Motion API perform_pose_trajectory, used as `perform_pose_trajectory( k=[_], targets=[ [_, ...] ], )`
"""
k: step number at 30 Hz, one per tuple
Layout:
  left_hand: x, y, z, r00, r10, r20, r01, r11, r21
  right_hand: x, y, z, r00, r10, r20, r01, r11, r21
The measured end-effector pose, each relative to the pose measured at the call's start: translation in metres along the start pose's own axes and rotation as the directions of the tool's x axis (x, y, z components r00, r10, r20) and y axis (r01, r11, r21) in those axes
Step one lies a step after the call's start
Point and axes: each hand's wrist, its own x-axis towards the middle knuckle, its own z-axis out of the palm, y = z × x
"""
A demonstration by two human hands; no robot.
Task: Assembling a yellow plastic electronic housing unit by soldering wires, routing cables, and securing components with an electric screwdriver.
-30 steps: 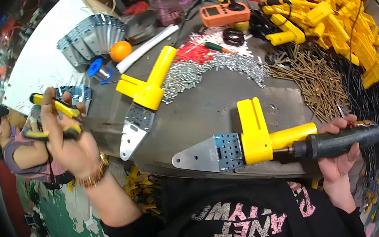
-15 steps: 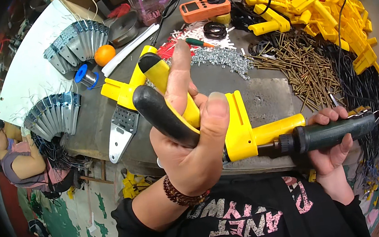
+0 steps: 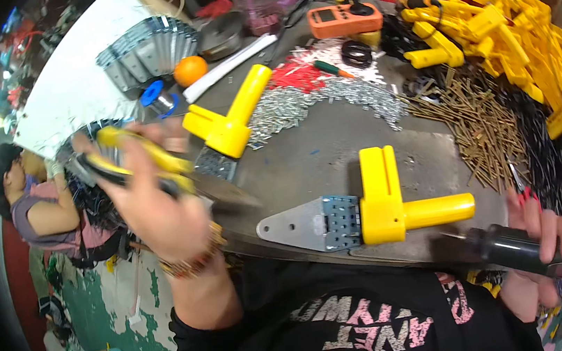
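My left hand (image 3: 169, 221) is closed round pliers with yellow-and-black handles (image 3: 169, 163); motion smears both. Their grey jaws reach right over the bench's near edge. To the right of that hand a yellow T-shaped plastic part (image 3: 380, 198) lies with a pointed, perforated metal plate (image 3: 294, 226) at its left side. My right hand (image 3: 547, 230) grips a black electric screwdriver (image 3: 511, 247), its bit pointing left, just below the yellow part's stem. Farther back rests a second yellow part (image 3: 226, 131) with its metal plate partly hidden behind the pliers.
Silvery small fasteners (image 3: 334, 92), red and white pieces and long brass-coloured screws (image 3: 482, 130) lie in heaps. Yellow parts (image 3: 502, 36) pile up at the far right, with black cables below. A solder spool (image 3: 159, 99) and an orange ball (image 3: 191, 71) sit at left. A person (image 3: 39, 205) sits beyond.
My left hand has moved left with the pliers, away from the yellow part, whose metal plate now shows. The screwdriver has drawn back to the right and nearer me, off the part.
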Motion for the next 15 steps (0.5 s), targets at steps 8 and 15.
perform_pose_trajectory(
  k=[8,15],
  targets=[
    [0.060,-0.086,-0.192,0.824,-0.177,-0.538,0.294,0.946,0.140,0.002,-0.025,-0.032,0.912,0.391,0.123,-0.404,0.909,0.106],
    [-0.030,-0.032,-0.042,0.889,-0.113,0.444,-0.070,0.924,0.376,0.019,-0.005,-0.031,0.912,0.305,-0.276,-0.153,0.874,0.462]
  ],
)
